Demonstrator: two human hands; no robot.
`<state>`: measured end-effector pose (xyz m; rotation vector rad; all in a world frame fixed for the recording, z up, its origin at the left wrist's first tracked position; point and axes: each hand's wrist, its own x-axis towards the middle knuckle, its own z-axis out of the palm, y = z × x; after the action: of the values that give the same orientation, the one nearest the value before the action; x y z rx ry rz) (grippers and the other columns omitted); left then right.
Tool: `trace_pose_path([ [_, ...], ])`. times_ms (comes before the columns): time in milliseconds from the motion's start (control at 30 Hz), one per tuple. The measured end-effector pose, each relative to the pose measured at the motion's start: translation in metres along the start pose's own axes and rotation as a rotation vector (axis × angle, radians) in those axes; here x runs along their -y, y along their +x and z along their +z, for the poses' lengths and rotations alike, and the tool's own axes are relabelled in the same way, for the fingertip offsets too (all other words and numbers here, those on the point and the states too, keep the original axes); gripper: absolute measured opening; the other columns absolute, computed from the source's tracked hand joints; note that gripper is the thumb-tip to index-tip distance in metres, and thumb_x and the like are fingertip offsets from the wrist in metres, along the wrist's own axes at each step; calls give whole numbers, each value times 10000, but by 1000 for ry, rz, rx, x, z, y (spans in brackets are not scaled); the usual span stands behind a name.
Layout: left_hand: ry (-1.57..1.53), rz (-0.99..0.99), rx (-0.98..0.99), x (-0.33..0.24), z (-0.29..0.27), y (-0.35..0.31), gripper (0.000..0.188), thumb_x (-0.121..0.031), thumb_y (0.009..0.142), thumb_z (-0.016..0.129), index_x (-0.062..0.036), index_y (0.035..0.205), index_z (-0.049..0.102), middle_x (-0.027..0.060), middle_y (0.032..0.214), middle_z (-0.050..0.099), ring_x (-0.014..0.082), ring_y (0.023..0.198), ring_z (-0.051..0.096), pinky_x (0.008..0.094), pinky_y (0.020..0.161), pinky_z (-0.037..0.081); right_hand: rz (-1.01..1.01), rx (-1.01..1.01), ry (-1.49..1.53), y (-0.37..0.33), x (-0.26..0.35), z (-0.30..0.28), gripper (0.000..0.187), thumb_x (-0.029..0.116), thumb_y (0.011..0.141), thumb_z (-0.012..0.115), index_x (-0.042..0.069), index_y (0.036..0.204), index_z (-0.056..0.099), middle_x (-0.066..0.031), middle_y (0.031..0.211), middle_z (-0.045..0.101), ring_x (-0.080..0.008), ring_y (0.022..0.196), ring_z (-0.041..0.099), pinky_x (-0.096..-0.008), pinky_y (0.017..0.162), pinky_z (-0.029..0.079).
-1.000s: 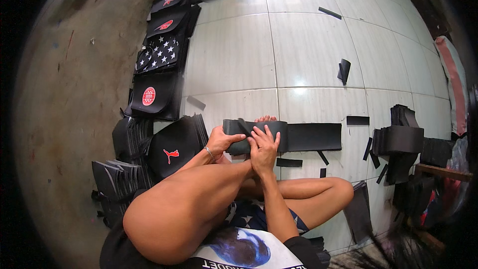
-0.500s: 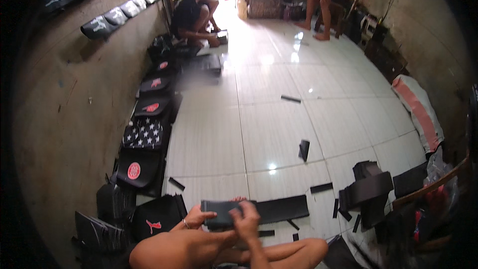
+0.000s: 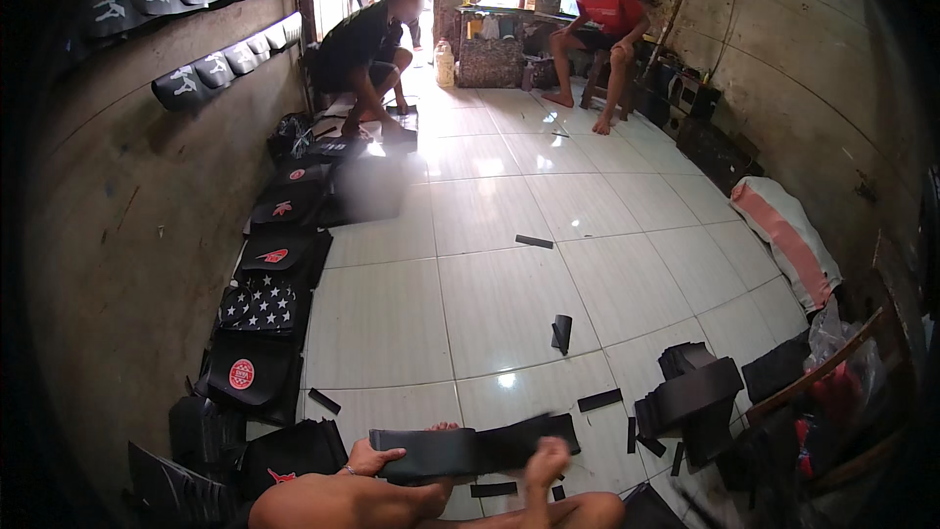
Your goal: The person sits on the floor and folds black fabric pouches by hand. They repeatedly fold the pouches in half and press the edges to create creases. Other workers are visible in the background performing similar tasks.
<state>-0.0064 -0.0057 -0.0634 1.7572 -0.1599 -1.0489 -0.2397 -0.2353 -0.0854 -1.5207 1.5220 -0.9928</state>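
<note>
A long flat black strip, of leather-like sheet, lies across my lap area, above my bent legs. My left hand grips its left end, thumb on top and fingers underneath. Its right part looks like a second length, overlapping the first or folded, and its edge is blurred. By the lower right edge is my right hand, fingers curled in and slightly smeared; what they hold, if anything, cannot be made out. Small black offcuts lie on the floor just below the strip.
Black flaps with printed emblems line the left wall. A stack of black pieces lies at right, near a wooden chair and a white-and-pink sack. One co-worker crouches far left; another person sits far right.
My right hand has moved from the middle of the strip to its right end. My left hand still holds the left end. The view has tilted up, and the crouching co-worker has leaned forward.
</note>
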Motion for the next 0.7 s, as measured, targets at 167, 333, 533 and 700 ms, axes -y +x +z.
trace_pose_path([
  [167,-87,-23,117,3,-2,3,405,-190,666,874,12,967,692,71,870,711,122,765,646,292,718,539,-191,-64,246,-18,41,6,201,25,820,575,-14,1017,585,-170,1000,588,-326,943,584,-415,850,467],
  [333,19,48,14,12,-4,8,397,-204,673,871,4,964,699,65,866,712,116,765,645,287,714,535,-505,681,-59,-110,51,69,367,315,817,700,26,1042,678,-145,1185,622,-334,1126,567,-517,1055,310],
  [533,206,64,-37,0,10,-2,388,-226,696,860,-13,986,714,61,885,722,115,770,654,285,705,535,-486,631,-60,-116,44,73,253,236,829,683,62,1009,719,-136,1050,685,-304,1081,610,-511,1046,340],
  [700,112,80,-54,-9,5,-8,418,-217,711,853,0,1032,694,83,967,719,125,850,662,291,770,534,30,388,382,-34,3,22,105,21,880,598,-25,844,685,-20,737,616,-112,726,570,-269,691,488],
])
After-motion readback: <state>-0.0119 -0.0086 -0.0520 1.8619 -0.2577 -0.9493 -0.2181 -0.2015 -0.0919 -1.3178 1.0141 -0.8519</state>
